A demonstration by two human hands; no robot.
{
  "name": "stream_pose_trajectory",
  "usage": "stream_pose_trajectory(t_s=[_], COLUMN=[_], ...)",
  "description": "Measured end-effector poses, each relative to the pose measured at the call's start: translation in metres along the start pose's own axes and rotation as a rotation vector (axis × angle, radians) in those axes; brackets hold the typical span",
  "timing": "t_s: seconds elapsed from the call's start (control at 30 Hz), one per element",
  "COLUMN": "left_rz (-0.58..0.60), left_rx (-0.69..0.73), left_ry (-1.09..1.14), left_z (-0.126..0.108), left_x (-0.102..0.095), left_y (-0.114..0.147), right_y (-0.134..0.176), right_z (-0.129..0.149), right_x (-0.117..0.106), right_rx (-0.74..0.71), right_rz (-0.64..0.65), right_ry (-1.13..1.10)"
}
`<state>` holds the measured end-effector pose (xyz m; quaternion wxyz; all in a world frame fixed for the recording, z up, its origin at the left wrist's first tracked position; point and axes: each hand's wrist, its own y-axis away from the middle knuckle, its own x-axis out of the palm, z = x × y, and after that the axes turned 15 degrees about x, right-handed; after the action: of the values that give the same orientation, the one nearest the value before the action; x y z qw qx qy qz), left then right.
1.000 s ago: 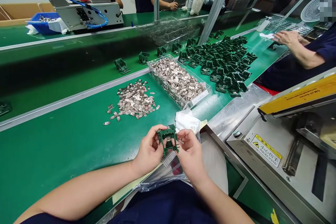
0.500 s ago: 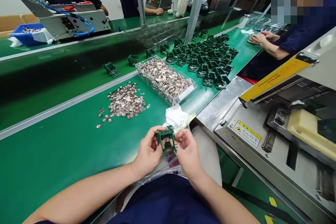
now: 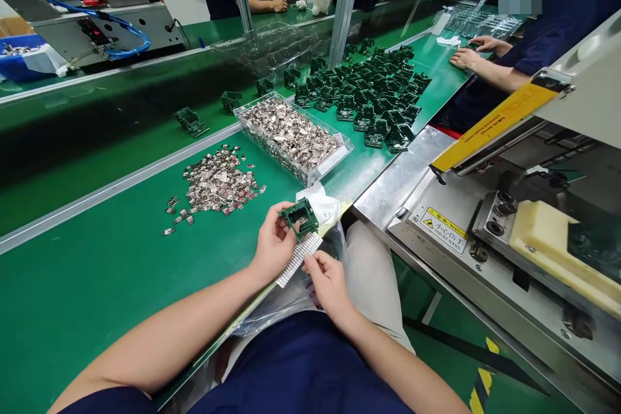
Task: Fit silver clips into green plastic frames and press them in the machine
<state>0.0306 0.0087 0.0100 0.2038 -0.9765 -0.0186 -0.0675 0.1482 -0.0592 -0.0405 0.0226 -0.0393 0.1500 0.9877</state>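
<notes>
My left hand [image 3: 275, 242] is closed on a green circuit board frame [image 3: 306, 215] with a square opening, holding it over the table's front edge. Just below the frame lies a sheet of small silver pieces in rows [image 3: 297, 264]. My right hand [image 3: 328, 281] is at the right edge of this sheet, thumb and forefinger pinched together; what is between the fingertips is too small to make out. A crumpled white cloth or paper [image 3: 320, 204] lies right behind the frame.
A clear tray [image 3: 316, 176] full of small metal parts stands beyond my hands, with a loose pile of metal parts [image 3: 216, 181] on its left. Many green board frames [image 3: 363, 87] are heaped farther back. A machine [image 3: 436, 226] stands at right; co-workers sit around.
My right hand has let go of the green frame and come down to the silver sheet. The frame, kept in my left hand, has tilted flatter. The whole view has shifted slightly.
</notes>
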Motion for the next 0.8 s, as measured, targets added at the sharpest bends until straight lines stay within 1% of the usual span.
stream_pose_trajectory(t_s=[0.1, 0.27, 0.33, 0.4, 0.53, 0.63, 0.7, 0.73, 0.8], left_rz=[0.003, 0.029, 0.026, 0.020, 0.013, 0.022, 0.046, 0.059, 0.083], left_rx=[0.001, -0.013, -0.027, -0.035, -0.042, -0.040, -0.045, -0.046, -0.041], left_ry=[-0.001, 0.033, 0.045, 0.054, 0.075, 0.096, 0.114, 0.114, 0.095], left_z=[0.000, 0.003, 0.004, 0.005, 0.004, 0.003, 0.003, 0.002, 0.001], left_x=[-0.001, -0.001, -0.001, -0.002, -0.003, -0.004, -0.005, -0.005, -0.005], left_y=[0.000, 0.001, 0.002, 0.002, 0.002, 0.003, 0.003, 0.004, 0.004], right_y=[-0.002, -0.007, -0.009, -0.011, -0.014, -0.009, -0.005, -0.002, 0.000], right_z=[-0.003, -0.013, -0.018, -0.022, -0.024, -0.007, 0.016, 0.029, 0.056], right_x=[0.006, 0.004, 0.002, 0.000, -0.013, -0.031, -0.043, -0.048, -0.053], right_rx=[-0.049, -0.137, -0.152, -0.144, -0.061, 0.008, 0.031, 0.016, -0.080], right_rz=[-0.038, -0.043, -0.010, 0.051, 0.177, 0.205, 0.156, 0.110, 0.018], right_ry=[0.008, 0.091, 0.143, 0.203, 0.346, 0.432, 0.437, 0.421, 0.364])
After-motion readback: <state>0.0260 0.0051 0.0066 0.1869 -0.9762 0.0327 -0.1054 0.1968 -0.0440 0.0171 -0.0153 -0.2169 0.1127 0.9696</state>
